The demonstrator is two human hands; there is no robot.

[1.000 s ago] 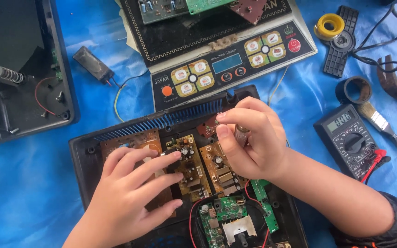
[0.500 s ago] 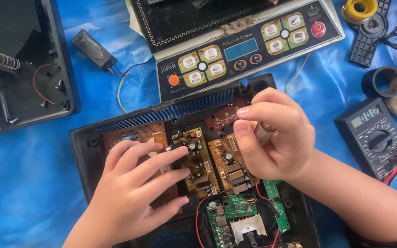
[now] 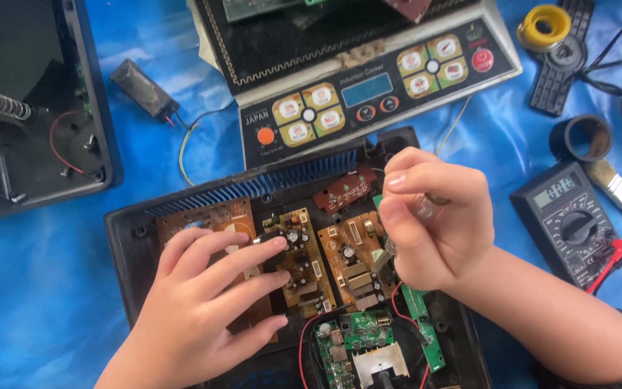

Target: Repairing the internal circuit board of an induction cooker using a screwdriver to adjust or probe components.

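— While our right hand pinches a clear-handled screwdriver over the brown circuit boards in the open black casing, could it slip?

— Yes, we risk gouging capacitors; our left hand, fingers spread flat, only steadies the board. The multimeter lies well apart.

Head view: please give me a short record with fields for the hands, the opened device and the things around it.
Left hand: flat on the brown circuit boards, fingers spread.
Right hand: closed around a clear-handled screwdriver, tip down at the boards.
Device: open black plastic case with a green circuit board and red wires.
Behind: white induction cooker panel.
Right side: black digital multimeter, paintbrush, yellow tape roll.
Surface: blue plastic sheet.
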